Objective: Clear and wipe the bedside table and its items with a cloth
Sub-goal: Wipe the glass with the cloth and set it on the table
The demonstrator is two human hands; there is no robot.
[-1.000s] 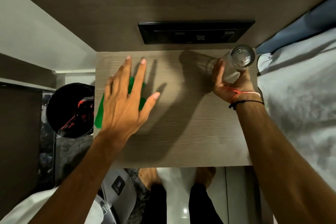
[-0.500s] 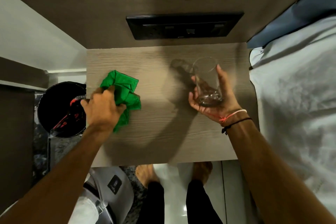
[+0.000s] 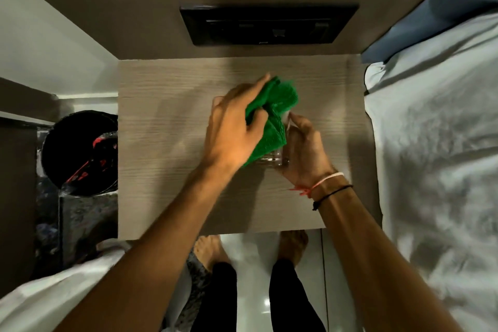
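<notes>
right hand (image 3: 304, 151) grips the clear, fragile, slippery drinking glass (image 3: 273, 160) at its base; left hand (image 3: 231, 129) pinches the soft green cloth (image 3: 272, 116) against it.

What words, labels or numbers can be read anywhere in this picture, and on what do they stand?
None can be read.
Black wall panel: small markings on its switches and a tiny mark on its lower edge, too small and blurred to read.
Black bin: red marks on something inside, shape only, no legible letters.
Green cloth, glass, bedside table and bed sheet: no text visible.
</notes>
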